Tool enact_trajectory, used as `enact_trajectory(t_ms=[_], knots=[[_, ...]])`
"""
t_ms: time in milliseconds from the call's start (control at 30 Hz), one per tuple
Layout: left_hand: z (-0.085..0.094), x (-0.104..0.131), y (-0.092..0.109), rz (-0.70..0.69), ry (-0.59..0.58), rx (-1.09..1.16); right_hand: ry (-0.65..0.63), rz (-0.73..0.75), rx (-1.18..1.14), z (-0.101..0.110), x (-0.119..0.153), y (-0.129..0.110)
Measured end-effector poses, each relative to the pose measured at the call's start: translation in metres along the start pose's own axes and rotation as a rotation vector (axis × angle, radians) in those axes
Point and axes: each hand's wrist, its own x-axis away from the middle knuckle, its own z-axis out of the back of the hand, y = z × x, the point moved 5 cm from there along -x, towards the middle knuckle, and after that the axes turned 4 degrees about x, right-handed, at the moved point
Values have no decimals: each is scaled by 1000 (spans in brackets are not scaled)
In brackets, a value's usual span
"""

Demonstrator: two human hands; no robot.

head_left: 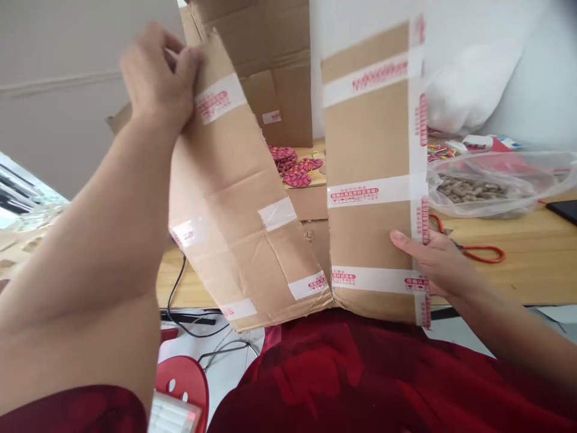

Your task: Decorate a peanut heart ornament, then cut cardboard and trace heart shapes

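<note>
A large piece of brown cardboard, patched with white tape printed in red, stands upright close in front of me, its lower edge by my lap. It looks like an opened box; a gap splits its near side into a left and a right panel. My left hand grips the top of the left panel, slightly blurred. With the thumb on the front face, my right hand holds the outer edge of the right panel; its other fingers are behind it. Through the gap show pink patterned pieces with yellow loops on the table.
A wooden table carries red-handled scissors, a clear plastic bag with small brownish pieces, and a dark phone-like object at right. Below at left are a red stool and a black cable.
</note>
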Motion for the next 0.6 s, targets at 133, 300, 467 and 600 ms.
enact_trajectory(t_ms=[133, 300, 467, 600], knots=[[-42, 9, 29, 23, -80, 89, -53, -226, -305, -17, -12, 20], [-113, 158, 65, -221, -372, 195, -3, -143, -303, -14, -24, 25], [-163, 297, 57, -205, -614, 152, -60, -154, -224, -12, -28, 27], [-175, 314, 50, -215, -554, 71, -304, -233, 53, -12, -20, 27]])
